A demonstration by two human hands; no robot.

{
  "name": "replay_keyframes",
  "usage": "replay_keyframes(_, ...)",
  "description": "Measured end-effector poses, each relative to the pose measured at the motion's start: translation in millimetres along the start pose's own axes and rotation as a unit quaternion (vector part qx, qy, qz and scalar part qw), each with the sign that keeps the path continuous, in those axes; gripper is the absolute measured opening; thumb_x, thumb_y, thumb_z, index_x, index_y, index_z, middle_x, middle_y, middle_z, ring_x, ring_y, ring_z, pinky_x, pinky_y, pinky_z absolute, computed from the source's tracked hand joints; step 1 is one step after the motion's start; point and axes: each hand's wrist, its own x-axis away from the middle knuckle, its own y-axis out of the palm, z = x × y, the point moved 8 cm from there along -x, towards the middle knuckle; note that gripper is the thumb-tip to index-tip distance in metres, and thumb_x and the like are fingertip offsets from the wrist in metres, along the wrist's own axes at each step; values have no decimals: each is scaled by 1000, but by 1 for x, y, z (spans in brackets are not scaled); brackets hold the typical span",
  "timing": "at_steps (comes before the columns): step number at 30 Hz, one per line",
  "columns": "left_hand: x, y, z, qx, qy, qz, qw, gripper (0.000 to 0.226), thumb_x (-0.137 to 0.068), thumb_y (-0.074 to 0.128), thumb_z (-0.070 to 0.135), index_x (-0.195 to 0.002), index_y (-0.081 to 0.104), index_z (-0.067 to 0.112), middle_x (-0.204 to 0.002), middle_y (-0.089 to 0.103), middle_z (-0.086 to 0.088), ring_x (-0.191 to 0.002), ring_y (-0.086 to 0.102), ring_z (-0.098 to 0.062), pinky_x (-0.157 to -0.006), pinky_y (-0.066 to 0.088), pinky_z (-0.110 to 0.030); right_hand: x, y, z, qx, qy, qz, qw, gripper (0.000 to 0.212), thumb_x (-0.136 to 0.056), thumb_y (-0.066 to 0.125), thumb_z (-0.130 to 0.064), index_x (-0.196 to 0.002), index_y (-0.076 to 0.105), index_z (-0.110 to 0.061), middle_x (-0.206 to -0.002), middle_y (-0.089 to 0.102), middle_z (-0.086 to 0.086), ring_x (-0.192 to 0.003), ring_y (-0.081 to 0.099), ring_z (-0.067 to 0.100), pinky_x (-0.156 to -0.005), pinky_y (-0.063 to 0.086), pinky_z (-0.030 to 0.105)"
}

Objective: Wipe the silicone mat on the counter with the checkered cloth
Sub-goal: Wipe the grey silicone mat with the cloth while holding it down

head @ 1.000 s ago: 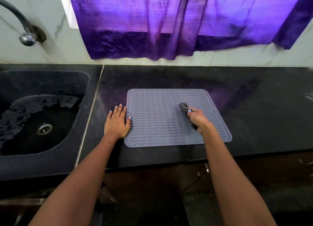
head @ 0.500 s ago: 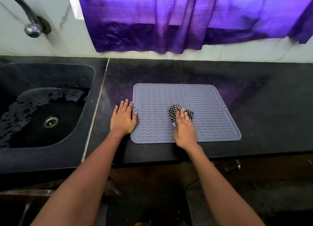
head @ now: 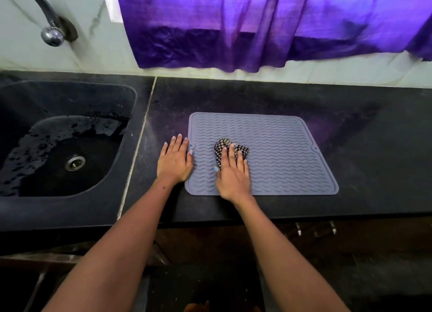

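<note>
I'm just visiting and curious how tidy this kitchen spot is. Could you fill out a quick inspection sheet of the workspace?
Surface: dark stone counter, dusty-looking.
Job's things: grey silicone mat lies flat on the counter; checkered cloth bunched on the mat's left half.
Clutter: nothing seen.
Hands: left hand flat at the mat's left edge; right hand presses the cloth with straight fingers.
Cables: nothing seen.
Surroundings: wet dark sink to the left, tap above it, purple curtain behind.
</note>
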Motion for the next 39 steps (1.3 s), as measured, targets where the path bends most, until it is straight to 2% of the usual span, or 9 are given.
replay_keyframes(6, 0, -1, 0, 6, -7, 0, 1000, 53, -100, 20, 34, -149, 18, 14, -158, 10, -4, -146, 3, -16, -119, -1, -36, -16, -9, 6, -173, -5, -73, 982, 54, -102, 30, -24, -151, 7, -19, -159, -9, -3, -147, -7, 18, -118, -3, 34)
replay_keyframes(9, 1, -2, 1, 7, -3, 2, 1000, 52, -100, 19, 33, -149, 18, 13, -158, 10, -4, -146, 4, -16, -119, -1, -36, -21, -30, 17, -644, 127, -55, 752, 42, -102, 27, -12, -143, 36, -9, -142, 45, 2, -132, 42, 19, -94, 47, 27)
replay_keyframes(11, 1, -3, 1, 8, -2, 8, 1000, 52, -100, 19, 31, -149, 19, 13, -158, 12, -4, -146, 5, -17, -119, 0, -35, -30, -46, 26, -736, 159, 10, 658, 40, -102, 27, -10, -140, 40, -9, -126, 56, 5, -115, 55, 20, -86, 52, 27)
replay_keyframes(16, 0, -4, 1, 4, -6, 12, 1000, 51, -99, 19, 29, -148, 20, 14, -158, 13, -4, -146, 7, -17, -119, 0, -35, -33, -40, -22, -323, 9, 26, 946, 49, -101, 33, -15, -149, 20, -12, -159, 6, 0, -147, 8, 18, -118, 7, 31)
replay_keyframes(18, -1, -5, 1, 0, -6, 21, 1000, 53, -98, 17, 30, -148, 22, 14, -157, 15, -5, -146, 8, -17, -119, 2, -35, -22, -4, -41, -86, -58, -14, 995, 56, -101, 29, -24, -151, 6, -13, -159, -7, 2, -147, -5, 22, -118, -1, 34)
replay_keyframes(23, -1, -5, 1, 2, -7, 22, 1000, 58, -94, 14, 32, -147, 25, 15, -157, 18, -4, -146, 10, -17, -119, 4, -36, -26, 10, -38, 21, -96, -14, 995, 61, -100, 30, -25, -151, -1, -17, -159, -11, -1, -147, -7, 18, -118, -2, 33)
replay_keyframes(27, 0, -7, 1, 4, -8, 26, 1000, 51, -98, 22, 29, -147, 25, 15, -157, 18, -4, -146, 11, -17, -119, 4, -35, -38, -3, -33, -169, -98, -33, 980, 50, -99, 36, -14, -148, 25, -18, -158, 11, -4, -146, 10, 13, -120, 10, 34)
replay_keyframes(32, 2, -9, 4, 11, -9, 24, 1000, 50, -99, 24, 27, -148, 23, 15, -158, 15, -4, -146, 8, -17, -119, 2, -35, -55, -32, 0, -706, 164, 20, 689, 29, -100, 32, -6, -110, 59, -8, -102, 63, 8, -88, 59, 17, -80, 49, 28)
replay_keyframes(39, 1, -9, 3, 2, -8, 26, 1000, 50, -99, 26, 25, -147, 25, 13, -158, 15, -4, -146, 9, -16, -119, 3, -35, -35, -15, -67, -144, -96, 27, 985, 54, -99, 35, -14, -149, 17, -11, -159, 4, 5, -147, 9, 21, -118, 8, 30)
